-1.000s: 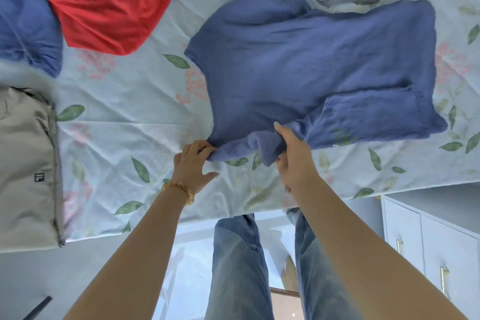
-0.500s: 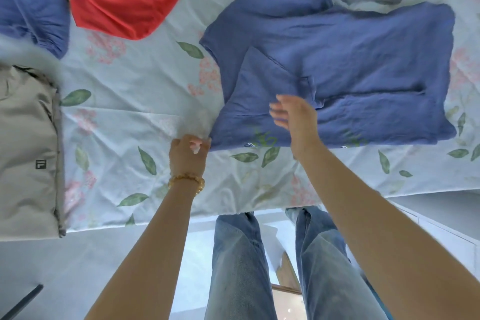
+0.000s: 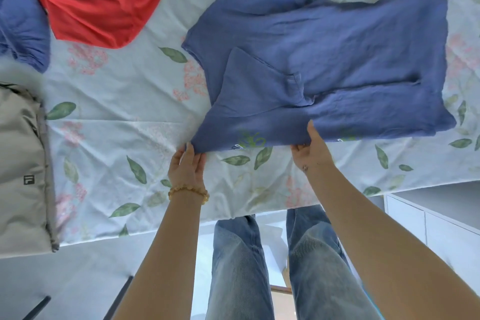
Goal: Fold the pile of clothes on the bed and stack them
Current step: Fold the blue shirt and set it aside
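I see the bed (image 3: 124, 122) with the blue shirt (image 3: 337, 60) lying flat on it, long axis left to right, one sleeve folded over the body. My left hand (image 3: 187, 166) pinches its near left corner. My right hand (image 3: 311, 150) grips the near edge, thumb on top.
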A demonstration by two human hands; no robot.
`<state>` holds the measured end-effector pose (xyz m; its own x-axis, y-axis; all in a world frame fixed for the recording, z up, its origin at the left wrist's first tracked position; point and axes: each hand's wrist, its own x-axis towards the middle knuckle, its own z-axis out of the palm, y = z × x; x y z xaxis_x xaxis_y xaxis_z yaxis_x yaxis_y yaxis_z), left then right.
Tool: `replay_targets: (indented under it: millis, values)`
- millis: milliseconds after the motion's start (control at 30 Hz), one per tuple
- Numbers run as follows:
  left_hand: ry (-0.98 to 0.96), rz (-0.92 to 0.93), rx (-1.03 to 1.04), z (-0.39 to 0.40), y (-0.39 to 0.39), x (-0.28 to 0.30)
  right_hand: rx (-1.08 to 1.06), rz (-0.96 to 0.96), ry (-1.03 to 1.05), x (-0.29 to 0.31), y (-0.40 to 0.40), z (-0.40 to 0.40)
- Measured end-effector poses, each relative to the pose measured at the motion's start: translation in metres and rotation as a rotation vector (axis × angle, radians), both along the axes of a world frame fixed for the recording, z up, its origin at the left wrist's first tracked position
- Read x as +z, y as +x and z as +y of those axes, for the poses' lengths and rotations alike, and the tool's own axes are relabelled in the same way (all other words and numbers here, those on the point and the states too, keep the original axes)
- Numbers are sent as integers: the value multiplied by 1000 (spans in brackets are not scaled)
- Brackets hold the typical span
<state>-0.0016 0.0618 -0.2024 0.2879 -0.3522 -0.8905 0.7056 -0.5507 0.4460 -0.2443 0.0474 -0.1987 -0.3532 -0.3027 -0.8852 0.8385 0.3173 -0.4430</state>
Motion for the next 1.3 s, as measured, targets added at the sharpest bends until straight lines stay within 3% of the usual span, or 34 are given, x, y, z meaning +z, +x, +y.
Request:
replay_targets:
  millis: [233,400,633,767,900,1100,1300]
  values:
    - [15,-122,2,45,27,6,80,-11,120,-5,0,64]
    - [123,-179,84,80,42,6,81,-91,186,-3,21,109]
    - [351,-318,106,83,20,20,141,-140,110,9,0,108]
    - [431,25,68,93,-56,40,99,-121,76,18,-58,106]
    - [368,349,17,114,-175,51,90,-118,86,21,-131,98]
    - [224,417,42,96,-284,27,175,-35,-52,16,-230,60]
    - [212,245,65,80,-326,13,313,173,12,3,-289,54]
